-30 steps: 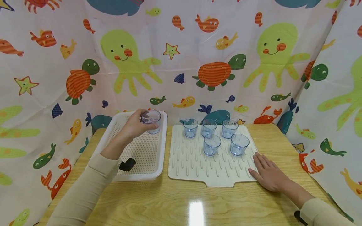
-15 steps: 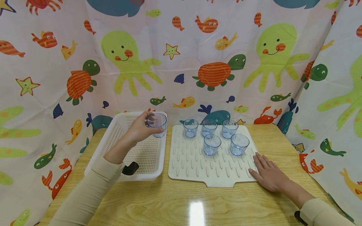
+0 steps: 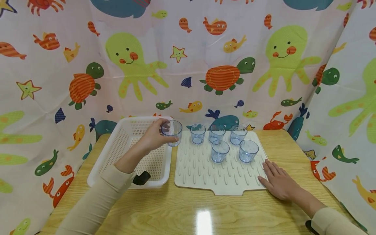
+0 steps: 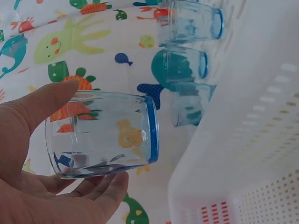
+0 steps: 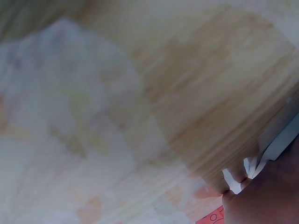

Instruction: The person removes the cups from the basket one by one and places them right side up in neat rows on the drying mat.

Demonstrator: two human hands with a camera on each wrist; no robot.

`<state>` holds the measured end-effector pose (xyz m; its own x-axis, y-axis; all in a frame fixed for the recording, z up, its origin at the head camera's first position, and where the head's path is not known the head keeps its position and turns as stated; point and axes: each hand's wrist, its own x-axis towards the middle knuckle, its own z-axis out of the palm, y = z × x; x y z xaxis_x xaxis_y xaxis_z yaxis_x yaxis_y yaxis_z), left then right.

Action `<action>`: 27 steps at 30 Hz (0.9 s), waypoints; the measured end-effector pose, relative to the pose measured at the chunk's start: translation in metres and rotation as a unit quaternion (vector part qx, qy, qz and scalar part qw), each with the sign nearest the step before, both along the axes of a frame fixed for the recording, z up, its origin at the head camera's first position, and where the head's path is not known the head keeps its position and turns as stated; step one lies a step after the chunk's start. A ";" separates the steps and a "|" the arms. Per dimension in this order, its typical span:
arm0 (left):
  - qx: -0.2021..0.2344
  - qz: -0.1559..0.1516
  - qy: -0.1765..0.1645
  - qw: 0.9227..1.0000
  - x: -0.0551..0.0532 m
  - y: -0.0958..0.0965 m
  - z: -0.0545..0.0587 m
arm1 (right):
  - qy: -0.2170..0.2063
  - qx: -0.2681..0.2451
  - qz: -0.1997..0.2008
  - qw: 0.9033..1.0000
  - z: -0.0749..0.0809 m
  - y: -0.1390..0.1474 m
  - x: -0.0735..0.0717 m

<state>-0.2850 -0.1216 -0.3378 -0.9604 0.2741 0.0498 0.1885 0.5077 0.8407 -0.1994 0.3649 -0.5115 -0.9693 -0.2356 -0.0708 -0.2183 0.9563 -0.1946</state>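
Observation:
My left hand grips a clear bluish glass around its side, thumb on one side and fingers on the other. The glass is held upright over the right rim of the white basket. In the left wrist view the same glass shows nothing inside. Several like glasses stand upright on the cream draining mat, among them a front-right glass and a back-left glass. My right hand lies flat with straight fingers at the mat's right edge.
The perforated basket stands left of the mat on a wooden table. A curtain printed with sea animals hangs behind and along both sides. A black strap piece sits at my left wrist.
My left hand has carried the glass rightward and slightly toward me, from above the basket to its right rim. My right hand and the glasses on the mat have stayed put.

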 end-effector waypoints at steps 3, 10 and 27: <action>-0.003 -0.008 -0.002 1.000 0.001 0.006 -0.003 | -0.003 -0.001 -0.003 1.000 -0.001 0.000 0.000; -0.014 -0.014 -0.013 1.000 0.002 0.018 -0.008 | -0.003 -0.002 -0.002 1.000 -0.004 0.001 0.000; -0.023 -0.026 -0.012 0.999 0.004 0.038 -0.015 | 0.009 0.006 0.004 1.000 0.002 -0.002 0.002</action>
